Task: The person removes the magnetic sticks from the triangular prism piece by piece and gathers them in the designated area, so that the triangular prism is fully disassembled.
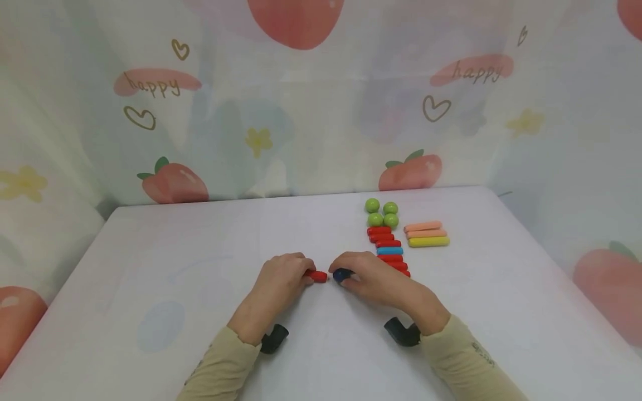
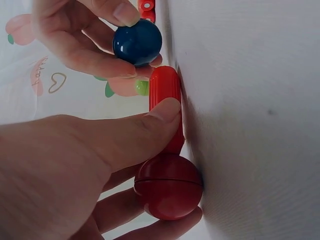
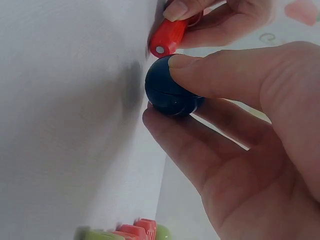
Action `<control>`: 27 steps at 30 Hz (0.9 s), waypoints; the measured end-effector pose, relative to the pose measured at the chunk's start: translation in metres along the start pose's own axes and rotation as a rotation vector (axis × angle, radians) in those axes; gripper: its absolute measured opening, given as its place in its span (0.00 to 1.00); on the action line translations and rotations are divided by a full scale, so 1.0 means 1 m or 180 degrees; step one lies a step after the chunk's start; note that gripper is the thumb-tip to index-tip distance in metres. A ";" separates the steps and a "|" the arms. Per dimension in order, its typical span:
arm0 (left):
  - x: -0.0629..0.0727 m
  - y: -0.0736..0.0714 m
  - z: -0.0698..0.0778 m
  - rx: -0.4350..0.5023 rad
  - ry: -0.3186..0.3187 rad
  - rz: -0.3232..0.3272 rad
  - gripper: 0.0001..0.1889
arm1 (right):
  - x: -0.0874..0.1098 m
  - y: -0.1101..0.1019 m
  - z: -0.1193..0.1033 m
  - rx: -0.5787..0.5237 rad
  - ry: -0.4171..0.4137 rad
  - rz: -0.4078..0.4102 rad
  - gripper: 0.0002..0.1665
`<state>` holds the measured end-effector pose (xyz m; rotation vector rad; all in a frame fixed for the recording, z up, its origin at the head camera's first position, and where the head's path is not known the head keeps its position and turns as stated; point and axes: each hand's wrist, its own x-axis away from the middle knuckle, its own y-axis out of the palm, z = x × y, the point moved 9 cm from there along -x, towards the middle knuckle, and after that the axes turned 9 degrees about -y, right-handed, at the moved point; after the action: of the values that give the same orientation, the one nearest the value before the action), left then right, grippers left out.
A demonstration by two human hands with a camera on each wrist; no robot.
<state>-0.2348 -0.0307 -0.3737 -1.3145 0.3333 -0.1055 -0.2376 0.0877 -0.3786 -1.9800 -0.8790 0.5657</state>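
Note:
My left hand [image 1: 281,281] holds a red ribbed rod [image 2: 165,85] low over the white table, thumb laid along it. At the rod's near end sits a dark red ball [image 2: 169,192], with fingers around its underside. The rod's other end shows a small pale disc and points toward my right hand [image 1: 381,278]. That hand pinches a dark blue ball [image 3: 170,87] between thumb and fingers. In the head view a narrow gap separates the blue ball from the rod's tip.
Behind the right hand runs a column of red rods [image 1: 385,244] with one blue rod [image 1: 390,251] among them. Several green balls [image 1: 372,205] sit beyond it. Two peach rods [image 1: 423,226] and a yellow rod [image 1: 428,241] lie to the right. A printed curtain [image 1: 321,111] hangs behind the table [image 1: 200,267].

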 end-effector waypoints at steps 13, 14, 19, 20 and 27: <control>0.000 0.002 0.001 -0.0059 -0.0046 -0.0067 0.08 | 0.003 -0.024 0.005 0.0067 -0.0033 0.0215 0.21; 0.000 0.002 0.001 -0.0053 -0.0038 -0.0070 0.08 | 0.003 -0.026 0.006 0.0084 -0.0019 0.0239 0.21; 0.000 0.002 0.001 -0.0026 -0.0033 -0.0103 0.08 | 0.004 -0.042 0.014 0.0243 -0.0011 0.0409 0.21; 0.000 0.002 0.001 -0.0043 -0.0037 -0.0106 0.08 | 0.004 -0.045 0.015 0.0275 -0.0042 0.0454 0.20; -0.001 0.005 0.001 -0.0086 -0.0030 -0.0140 0.09 | 0.008 -0.063 0.030 0.0347 0.0095 0.0646 0.21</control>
<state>-0.2358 -0.0284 -0.3783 -1.3491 0.2988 -0.1321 -0.2754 0.1336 -0.3406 -1.9847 -0.6194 0.6833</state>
